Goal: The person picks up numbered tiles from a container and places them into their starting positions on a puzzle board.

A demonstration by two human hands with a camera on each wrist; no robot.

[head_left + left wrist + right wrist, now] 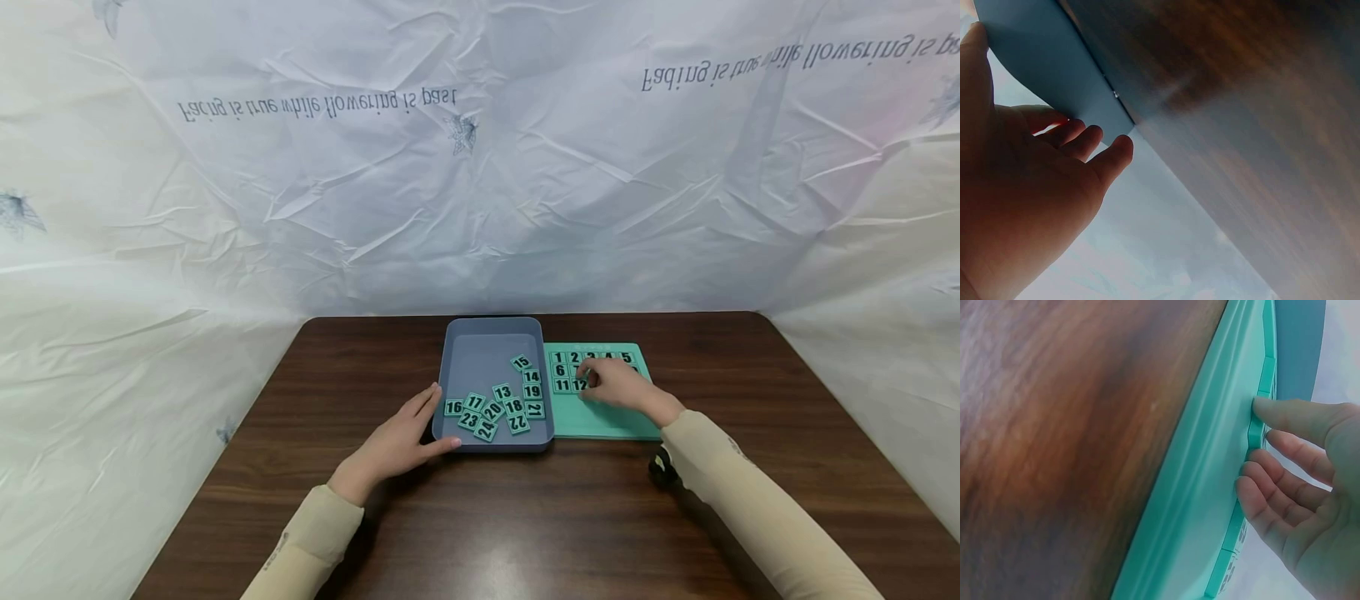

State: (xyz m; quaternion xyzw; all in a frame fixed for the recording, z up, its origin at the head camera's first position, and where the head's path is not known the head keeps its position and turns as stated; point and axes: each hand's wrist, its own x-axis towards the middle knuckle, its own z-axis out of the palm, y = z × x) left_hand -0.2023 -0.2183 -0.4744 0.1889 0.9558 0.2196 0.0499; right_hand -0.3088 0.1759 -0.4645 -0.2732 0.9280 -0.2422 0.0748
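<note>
My right hand (617,383) is over the green number board (600,418), thumb and index finger at the near and far edges of the green number 12 tile (579,385). In the right wrist view, the thumb touches a tile's (1257,430) side, and the other fingers curl over the row beside it. My left hand (397,437) rests against the left side and near-left corner of the grey-blue tray (495,447), fingers extended and thumb along the near rim. Loose number tiles lie in the tray, among them 16 (453,407), 13 (502,392) and 15 (521,362).
Tray and board stand side by side at the back of the dark wooden table (360,358). Tiles in rows fill the board's upper part, partly hidden by my right hand. A small black object (662,468) shows by the right sleeve. White printed sheeting (480,208) hangs behind the table.
</note>
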